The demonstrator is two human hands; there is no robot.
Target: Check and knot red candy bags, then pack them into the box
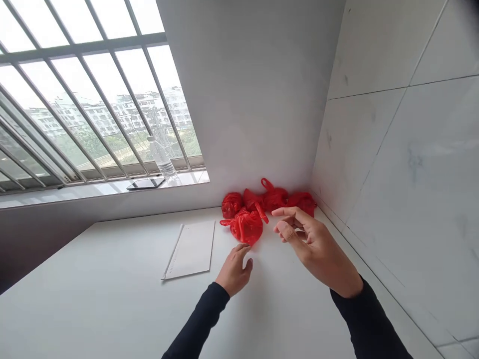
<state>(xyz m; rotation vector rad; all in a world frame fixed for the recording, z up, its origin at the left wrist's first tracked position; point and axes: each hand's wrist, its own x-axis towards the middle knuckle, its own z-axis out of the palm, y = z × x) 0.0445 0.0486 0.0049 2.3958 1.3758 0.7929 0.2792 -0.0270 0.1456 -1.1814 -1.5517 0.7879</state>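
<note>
Several knotted red plastic bags are bunched where the white table meets the wall. The nearest red bag (247, 227) is tied, with its handle loops sticking out and its contents hidden. Just in front of it, my left hand (235, 269) has its fingers stretched out and thumb apart; I cannot tell whether the fingertips touch the plastic. My right hand (307, 239) is raised to the right of that bag, fingers loosely bent and thumb apart, holding nothing. Behind it, another red bag (302, 201) fills the corner, partly covered by my fingers.
On the table (112, 279), a white notepad (190, 249) lies left of the bags. A clear water bottle (162, 157) and a flat dark tablet-like device (145, 184) rest on the sill of the barred window. A tiled wall (404, 199) bounds the right side.
</note>
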